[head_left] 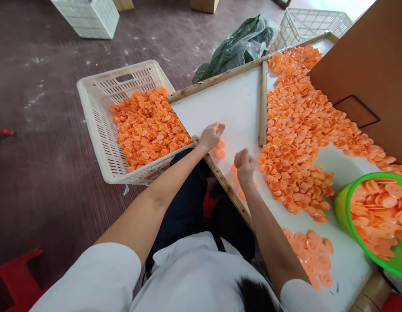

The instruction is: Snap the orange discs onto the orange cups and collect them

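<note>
My left hand [212,136] is above the white tabletop [227,97] near its wooden edge, fingers fairly stretched out, with nothing visible in them. Flat orange plastic discs [220,153] lie just below it. My right hand [245,165] is closed with the fingers curled in; what it holds, if anything, is hidden. More orange discs [242,195] lie beside and partly behind my right hand and wrist. A large heap of small orange plastic cups [290,156] spreads over the table to the right of my right hand.
A white crate [100,143] of orange pieces stands at left against the table. Wooden strips [263,104] border the work area. At right are a green basin [342,203] with discs, loose discs [313,255] and a brown panel [360,65]. A red stool [19,277] is lower left.
</note>
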`<state>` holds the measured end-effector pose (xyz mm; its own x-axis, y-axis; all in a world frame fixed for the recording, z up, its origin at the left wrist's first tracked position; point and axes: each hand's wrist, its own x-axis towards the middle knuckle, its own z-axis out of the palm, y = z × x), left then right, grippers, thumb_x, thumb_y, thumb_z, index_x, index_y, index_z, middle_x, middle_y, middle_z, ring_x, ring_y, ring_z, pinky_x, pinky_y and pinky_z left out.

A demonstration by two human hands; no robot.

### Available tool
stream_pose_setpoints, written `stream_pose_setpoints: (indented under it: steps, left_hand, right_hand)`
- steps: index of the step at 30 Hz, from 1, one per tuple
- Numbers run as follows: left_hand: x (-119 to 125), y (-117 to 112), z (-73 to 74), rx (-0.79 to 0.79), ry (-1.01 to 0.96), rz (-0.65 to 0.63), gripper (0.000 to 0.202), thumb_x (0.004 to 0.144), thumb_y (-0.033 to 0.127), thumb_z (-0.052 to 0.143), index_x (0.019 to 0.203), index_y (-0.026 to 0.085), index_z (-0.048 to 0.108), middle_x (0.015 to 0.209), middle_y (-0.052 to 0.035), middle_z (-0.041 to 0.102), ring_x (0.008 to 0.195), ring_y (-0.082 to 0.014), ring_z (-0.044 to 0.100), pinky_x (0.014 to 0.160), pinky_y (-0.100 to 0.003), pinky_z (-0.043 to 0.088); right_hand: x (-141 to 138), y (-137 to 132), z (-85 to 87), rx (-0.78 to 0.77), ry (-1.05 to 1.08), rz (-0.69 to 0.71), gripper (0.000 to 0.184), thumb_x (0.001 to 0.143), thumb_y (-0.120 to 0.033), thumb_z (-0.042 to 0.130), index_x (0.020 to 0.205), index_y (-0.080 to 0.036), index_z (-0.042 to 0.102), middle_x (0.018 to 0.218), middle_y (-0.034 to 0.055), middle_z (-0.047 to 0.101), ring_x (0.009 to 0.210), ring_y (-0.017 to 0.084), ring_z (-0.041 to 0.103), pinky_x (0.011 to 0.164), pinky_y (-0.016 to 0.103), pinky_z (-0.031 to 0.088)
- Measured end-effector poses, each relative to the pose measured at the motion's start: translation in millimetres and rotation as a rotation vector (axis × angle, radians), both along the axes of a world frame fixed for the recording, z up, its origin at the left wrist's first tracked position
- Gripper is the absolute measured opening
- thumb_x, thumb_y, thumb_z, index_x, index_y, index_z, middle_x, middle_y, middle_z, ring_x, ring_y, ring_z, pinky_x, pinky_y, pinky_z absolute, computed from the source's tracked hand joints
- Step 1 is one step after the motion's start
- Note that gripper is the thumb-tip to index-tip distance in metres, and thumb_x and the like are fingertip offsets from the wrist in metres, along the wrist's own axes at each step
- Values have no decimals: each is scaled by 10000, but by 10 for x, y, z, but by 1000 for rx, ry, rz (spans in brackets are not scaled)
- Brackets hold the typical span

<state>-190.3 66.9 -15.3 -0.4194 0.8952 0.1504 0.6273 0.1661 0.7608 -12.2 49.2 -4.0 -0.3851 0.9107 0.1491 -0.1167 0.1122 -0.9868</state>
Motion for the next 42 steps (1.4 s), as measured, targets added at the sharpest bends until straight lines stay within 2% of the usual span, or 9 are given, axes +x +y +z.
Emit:
stream_pose_setpoints:
  steps: [6,11,14,17,25,29,32,36,42]
  left_hand:
    - [-24,-32,-37,110,-142,43,485,989,511,284,1060,174,625,1064,-99,690,1030,-223,615,924,-346,443]
    - [-66,-50,-74,237,-304,121,492,988,523,274,1066,171,609,1046,-105,700,1019,-211,644,902,-330,461]
    - [-93,-41,-95,304,-387,178,498,983,541,270,1063,176,600,1024,-104,701,1009,-201,653,897,-326,475]
    - [-111,-30,-115,362,-452,216,493,983,541,266,1055,181,594,1047,-104,696,1008,-191,656,916,-334,485]
    - [-135,-60,-59,267,-460,207,422,1014,430,222,1081,214,578,1110,-69,691,1042,-158,654,923,-302,504]
    - [-145,-61,-16,180,-423,160,382,1010,361,262,1040,177,595,1091,-81,701,1023,-170,659,899,-299,498]
    - [-147,-49,-16,119,-347,116,339,993,350,327,980,174,616,1023,-83,715,971,-185,662,862,-299,486]
    - [-136,-51,-11,35,-241,66,317,965,382,397,876,193,635,880,-75,716,867,-213,657,794,-320,468]
    - [-97,-85,21,15,-137,64,291,946,383,424,883,200,643,821,-65,699,790,-216,631,722,-319,446]
  right_hand:
    - [-6,-67,-173,10,-116,58,611,907,-626,435,480,-226,259,458,-64,231,435,76,214,453,283,159]
    - [-155,18,91,-23,54,62,610,912,-599,457,473,-228,252,440,-69,221,403,76,213,421,272,157]
    - [-436,101,310,6,170,109,602,924,-576,454,474,-227,258,447,-71,212,396,77,221,410,265,166]
    - [-760,196,387,38,178,112,597,936,-576,422,482,-229,250,455,-72,209,398,77,224,412,265,177]
    - [-1088,267,-97,136,-155,85,615,850,-720,408,491,-233,297,469,-63,278,460,78,247,459,273,228]
    - [-1078,299,-39,31,-100,115,615,884,-712,338,485,-251,256,431,-72,234,417,77,232,425,265,223]
    - [-927,372,165,-10,-20,131,594,931,-668,259,504,-255,232,435,-81,188,378,87,210,386,265,208]
    - [-345,408,391,57,-61,104,563,957,-582,347,514,-237,333,456,-68,274,383,92,282,403,267,228]
    - [592,139,299,343,-563,-226,458,975,-491,385,648,-198,517,574,-27,482,534,122,459,536,270,348]
